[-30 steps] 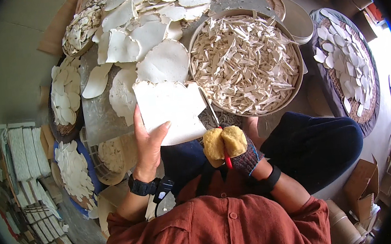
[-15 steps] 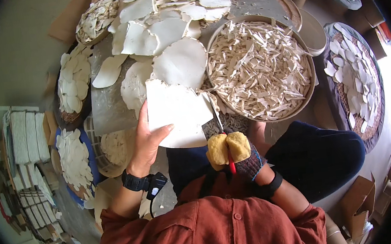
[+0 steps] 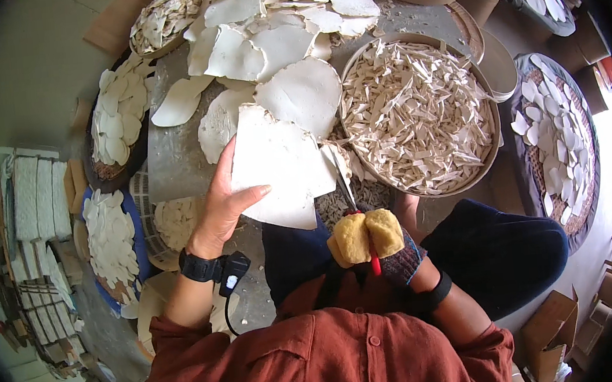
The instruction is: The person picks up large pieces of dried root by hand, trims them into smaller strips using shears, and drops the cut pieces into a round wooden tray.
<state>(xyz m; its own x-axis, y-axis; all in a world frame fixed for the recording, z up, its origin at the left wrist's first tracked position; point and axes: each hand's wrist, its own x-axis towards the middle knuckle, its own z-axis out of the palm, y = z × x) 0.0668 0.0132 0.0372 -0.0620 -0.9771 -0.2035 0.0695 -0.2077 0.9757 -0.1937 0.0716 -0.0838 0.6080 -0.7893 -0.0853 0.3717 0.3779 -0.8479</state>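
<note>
My left hand pinches a stiff, flat white sheet at its left edge, thumb on top. The sheet has a ragged upper edge and straighter lower sides. My right hand, in a dark knitted glove, is closed around shears with red handles wrapped in thick yellow foam padding. Their metal blades point up along the sheet's right edge, where a small white piece lies against them. Whether that piece is still joined to the sheet, I cannot tell. Foam hides most of my right fingers.
A round, shallow tray full of white slivers stands right of the blades. Larger white sheets are piled beyond my hands. More trays of oval white pieces stand at left and right. Cardboard boxes lie lower right.
The sheet has tilted in my left hand, its lower edge now slanting. The shears have shifted slightly right and lean more to the left. The whole view has shifted a little.
</note>
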